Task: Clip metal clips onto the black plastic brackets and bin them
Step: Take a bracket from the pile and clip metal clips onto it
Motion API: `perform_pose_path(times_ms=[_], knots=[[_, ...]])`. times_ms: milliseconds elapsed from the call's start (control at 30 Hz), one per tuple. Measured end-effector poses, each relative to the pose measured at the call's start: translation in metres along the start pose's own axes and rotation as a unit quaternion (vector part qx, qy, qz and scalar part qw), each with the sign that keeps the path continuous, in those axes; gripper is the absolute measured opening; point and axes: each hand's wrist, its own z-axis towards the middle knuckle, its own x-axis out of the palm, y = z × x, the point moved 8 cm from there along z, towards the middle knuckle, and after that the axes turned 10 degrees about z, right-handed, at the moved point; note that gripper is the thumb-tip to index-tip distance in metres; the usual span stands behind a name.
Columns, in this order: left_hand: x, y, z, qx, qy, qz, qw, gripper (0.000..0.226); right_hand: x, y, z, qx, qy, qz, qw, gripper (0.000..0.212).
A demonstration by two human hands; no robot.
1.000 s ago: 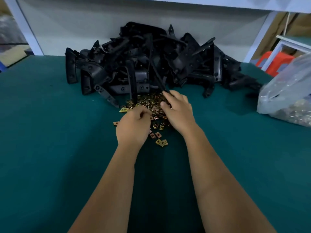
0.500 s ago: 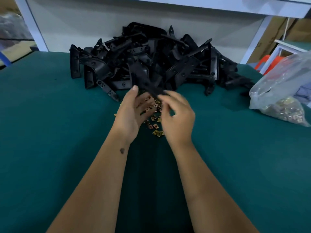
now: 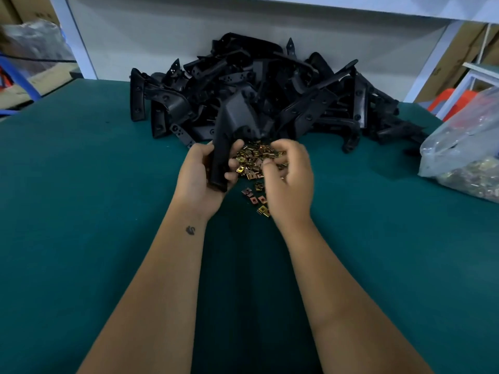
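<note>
The left hand (image 3: 201, 175) grips a stiff, light-looking black moulded plastic bracket (image 3: 232, 125) by its lower leg. The right hand (image 3: 287, 174), fingers curled, seems to pinch something unseen above small, slippery-looking brass-coloured metal clips (image 3: 253, 160) on the counter (image 3: 81, 211).

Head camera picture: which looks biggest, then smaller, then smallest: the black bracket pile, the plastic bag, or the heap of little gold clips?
1. black bracket pile
2. plastic bag, though the picture's edge cuts it off
3. heap of gold clips, partly hidden by the hands
</note>
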Motion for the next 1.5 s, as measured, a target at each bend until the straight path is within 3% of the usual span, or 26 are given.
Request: perform_pose_path(times_ms=[100,167,267,467,633,733,867,967,1033,1100,1133,1200,1367,1500], knots=[[0.010,0.003,-0.006,-0.039,0.089,-0.024,0.995,0.046,-0.010,-0.021,0.007,0.111,-0.027,0.103,0.988,0.039],[0.014,0.006,-0.009,-0.058,0.125,-0.022,0.990,0.050,-0.014,-0.033,0.011,0.167,-0.039,0.202,0.964,0.034],[0.013,0.010,-0.008,-0.083,0.132,-0.011,0.988,0.051,-0.019,-0.040,0.017,0.208,-0.044,0.288,0.934,0.020],[0.012,0.008,-0.011,-0.082,0.143,-0.054,0.985,0.062,-0.011,-0.044,0.017,0.284,-0.002,0.450,0.847,0.024],[0.016,0.009,-0.013,-0.091,0.165,-0.085,0.978,0.052,0.007,-0.033,0.008,0.307,0.095,0.452,0.832,0.021],[0.016,0.011,-0.012,-0.083,0.150,-0.069,0.983,0.048,0.006,-0.033,0.005,0.318,0.078,0.430,0.842,0.018],[0.011,0.013,-0.004,-0.026,0.065,-0.069,0.995,0.046,0.012,-0.032,0.000,0.329,0.065,0.474,0.814,0.015],[0.022,0.015,-0.004,0.003,0.072,-0.013,0.997,0.031,0.018,-0.028,-0.001,0.320,0.070,0.507,0.797,0.015],[0.032,0.019,-0.004,0.016,0.104,0.048,0.993,0.038,0.020,-0.026,-0.002,0.307,0.088,0.483,0.815,0.015],[0.038,0.021,-0.004,0.033,0.119,0.093,0.988,0.020,0.023,-0.022,-0.002,0.283,0.116,0.426,0.852,0.014],[0.036,0.022,-0.004,0.038,0.104,0.107,0.988,0.014,0.025,-0.020,-0.002,0.268,0.127,0.397,0.869,0.013],[0.028,0.020,0.001,0.048,0.051,0.121,0.990,0.026,0.025,-0.018,-0.001,0.242,0.120,0.333,0.904,0.011],[-0.002,0.008,0.009,0.065,-0.059,0.014,0.996,0.022,-0.002,-0.022,0.004,0.169,-0.011,0.128,0.977,0.020],[-0.018,-0.004,0.008,0.073,-0.081,-0.082,0.991,0.016,-0.026,-0.031,0.009,0.172,-0.066,0.000,0.983,0.020]])
